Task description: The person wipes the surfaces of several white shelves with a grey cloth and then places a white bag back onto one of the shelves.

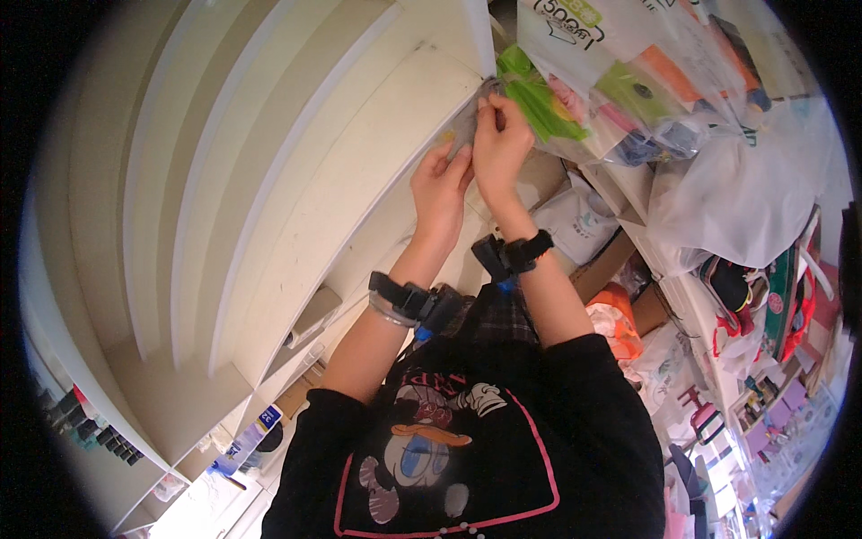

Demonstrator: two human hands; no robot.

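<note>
Both hands are raised in front of the edge of a cream shelf. My left hand (439, 192) has thumb and fingers pinched at the lower side of a thin greyish piece of soft material (465, 126); whether it is cloth or plastic film, I cannot tell. Just to its right, my right hand (502, 145) pinches the same piece higher up, near the shelf's corner. The fingers hide part of the piece. Close beside the right hand hangs a bright green plastic wrapper (539, 101). Black straps with small devices circle both wrists.
A tall cream shelving unit (350, 155) fills the left. On the right hang clear plastic bags (734, 182) with packaged goods. Below them are a white bag (576, 215) and an orange bag (616, 320). Dark small items (87, 424) line the lower left shelf.
</note>
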